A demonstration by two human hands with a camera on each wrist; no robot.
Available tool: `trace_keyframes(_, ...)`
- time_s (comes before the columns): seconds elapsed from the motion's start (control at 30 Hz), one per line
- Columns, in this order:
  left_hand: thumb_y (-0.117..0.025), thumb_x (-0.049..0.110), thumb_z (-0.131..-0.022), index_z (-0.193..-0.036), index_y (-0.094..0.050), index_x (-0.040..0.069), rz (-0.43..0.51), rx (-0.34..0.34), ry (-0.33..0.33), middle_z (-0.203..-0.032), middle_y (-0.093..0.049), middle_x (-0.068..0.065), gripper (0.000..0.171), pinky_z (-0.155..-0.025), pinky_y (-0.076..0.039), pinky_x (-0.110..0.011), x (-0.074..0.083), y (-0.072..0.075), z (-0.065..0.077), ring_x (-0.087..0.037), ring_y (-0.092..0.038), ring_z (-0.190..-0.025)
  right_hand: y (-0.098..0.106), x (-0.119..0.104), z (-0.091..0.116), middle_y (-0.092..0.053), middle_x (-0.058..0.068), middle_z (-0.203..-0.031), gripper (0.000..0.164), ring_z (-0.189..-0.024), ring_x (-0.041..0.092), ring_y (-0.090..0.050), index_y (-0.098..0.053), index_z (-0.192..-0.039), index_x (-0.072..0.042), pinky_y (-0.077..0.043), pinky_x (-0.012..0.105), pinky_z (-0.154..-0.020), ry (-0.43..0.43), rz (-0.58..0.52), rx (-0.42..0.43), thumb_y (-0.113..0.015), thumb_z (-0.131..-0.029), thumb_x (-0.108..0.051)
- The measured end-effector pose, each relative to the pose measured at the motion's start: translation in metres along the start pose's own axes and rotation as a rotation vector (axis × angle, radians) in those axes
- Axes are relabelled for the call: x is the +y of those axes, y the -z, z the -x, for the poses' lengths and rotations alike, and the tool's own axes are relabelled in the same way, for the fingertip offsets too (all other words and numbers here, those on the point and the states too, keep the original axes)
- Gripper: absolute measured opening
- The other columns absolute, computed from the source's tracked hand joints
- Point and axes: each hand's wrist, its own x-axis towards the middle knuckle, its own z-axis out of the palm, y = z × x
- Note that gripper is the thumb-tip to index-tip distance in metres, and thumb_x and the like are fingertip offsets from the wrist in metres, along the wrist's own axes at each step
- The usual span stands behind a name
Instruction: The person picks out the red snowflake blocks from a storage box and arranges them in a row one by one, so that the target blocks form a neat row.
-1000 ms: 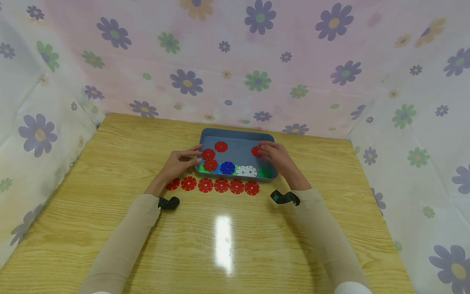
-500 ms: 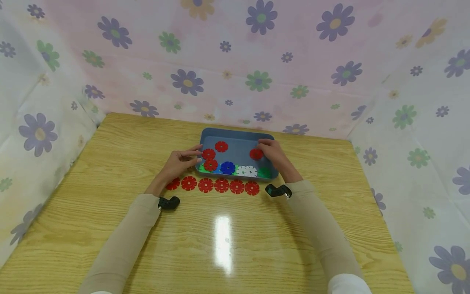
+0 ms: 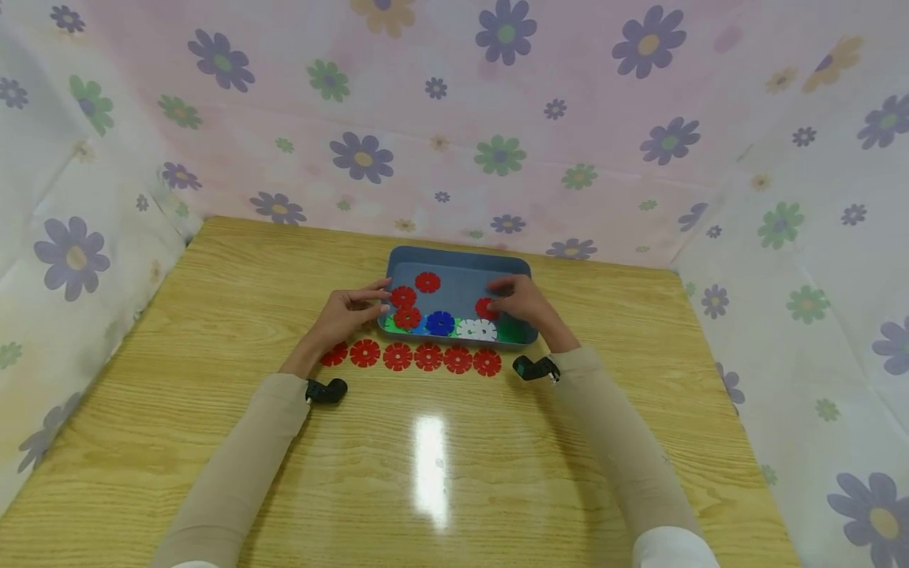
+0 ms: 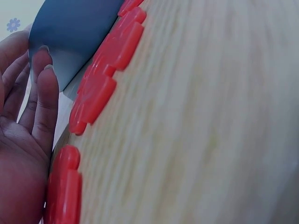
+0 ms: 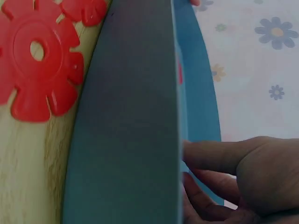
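Observation:
A blue-grey tray (image 3: 461, 259) holds interlocking snowflake discs: several red, a dark blue disc (image 3: 440, 323), white discs (image 3: 476, 330) and green ones. My left hand (image 3: 345, 319) is at the tray's left end, fingertips right at the rim, thumb and fingers apart. In the left wrist view its fingers (image 4: 46, 100) lie fairly straight beside the tray wall (image 4: 77, 39). Inside the tray's right part is my right hand (image 3: 527, 303), its thumb overlapping a red disc (image 3: 484, 308) and the other fingers spread away from it. The tray's wall hides those fingertips in the right wrist view.
Several red discs (image 3: 428, 358) lie in a row on the wooden table (image 3: 319, 473) along the tray's front side. The leftmost is partly behind the left wrist. Flowered cloth (image 3: 440, 118) stands behind and at both sides of the table.
The red disc at my right hand has come down into the tray and shifted toward its front left. My right hand has moved left with its fingers spreading. The left hand has kept still.

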Motion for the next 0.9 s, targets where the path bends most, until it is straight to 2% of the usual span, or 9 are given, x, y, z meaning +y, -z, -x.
trace_keyframes(0.23,-0.067,0.008,-0.099,-0.131,-0.065,-0.008,0.001,0.003,0.004,-0.157,-0.047,-0.011,0.036,-0.089,-0.055,-0.019,-0.0002,0.0011,0.0015,-0.019,-0.06,-0.13,-0.004,0.0031,-0.0048,-0.063,0.024,-0.13,0.048,-0.114,0.035,-0.06,-0.065,-0.129,0.004,-0.053,0.045,-0.099,0.016,0.091,0.005,-0.081,-0.085,-0.005)
trace_keyframes(0.37,-0.067,0.008,-0.099,-0.131,-0.064,-0.008,0.001,0.004,0.004,-0.157,-0.046,-0.012,0.036,-0.088,-0.055,-0.018,-0.0003,0.001,0.0021,-0.022,-0.058,-0.132,-0.0043,0.0036,-0.0054,-0.068,0.024,-0.118,0.043,-0.104,0.033,-0.063,-0.068,-0.123,0.006,-0.057,0.041,-0.092,0.026,0.068,0.002,-0.082,-0.083,-0.003)
trace_keyframes(0.5,-0.067,0.008,-0.099,-0.131,-0.064,-0.008,0.004,0.0,0.003,-0.157,-0.046,-0.012,0.036,-0.091,-0.054,-0.018,0.0,0.0011,0.0016,-0.023,-0.056,-0.135,-0.0036,0.0044,-0.0064,-0.07,0.021,-0.113,0.042,-0.099,0.029,-0.065,-0.07,-0.12,0.005,-0.058,0.035,-0.085,0.02,0.057,-0.006,-0.084,-0.081,-0.004)
trace_keyframes(0.9,-0.066,0.005,-0.099,-0.13,-0.063,-0.011,0.035,-0.002,-0.013,-0.157,-0.045,-0.016,0.036,-0.089,-0.054,-0.017,0.0004,0.0002,0.0007,-0.029,-0.054,-0.136,-0.0014,0.0033,-0.0097,-0.075,0.018,-0.109,0.03,-0.095,0.024,-0.069,-0.074,-0.117,0.002,-0.056,0.034,-0.085,0.024,0.071,-0.089,-0.078,-0.09,-0.011)
